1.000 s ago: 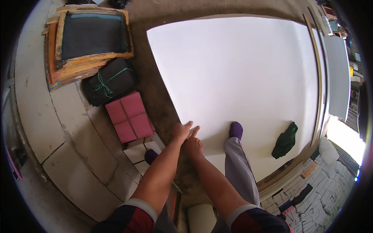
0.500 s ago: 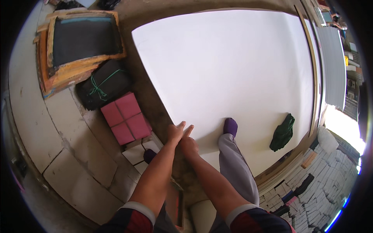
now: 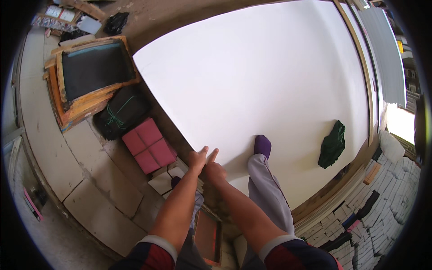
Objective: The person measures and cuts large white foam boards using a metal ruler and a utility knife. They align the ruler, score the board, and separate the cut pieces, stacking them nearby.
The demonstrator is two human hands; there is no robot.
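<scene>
A large white sheet [image 3: 252, 81] lies spread in front of me. At its near left edge my left hand [image 3: 197, 160] is closed on the border, one digit stretched over the top. Just beside it, to the right, my right hand [image 3: 216, 172] pinches the same edge, a digit pointing forward on the white surface. The fingers beneath the edge are hidden. My foot in a purple sock [image 3: 263, 146] rests on the sheet to the right of my hands. Farther right, a crumpled dark green cloth [image 3: 332, 145] lies on it.
Left of the sheet sit a pink wrapped bundle [image 3: 150, 146], a black package [image 3: 123, 112] tied with green string and stacked wooden frames [image 3: 96, 69]. White blocks [image 3: 162, 183] lie under the pink bundle. A wooden strip [image 3: 360, 58] runs along the right side; stacked paper [image 3: 382, 202] lies lower right.
My view has shifted, so the frames and bundles at left sit lower and more shows beyond them. Both hands stay at the sheet's edge with nearly the same grip.
</scene>
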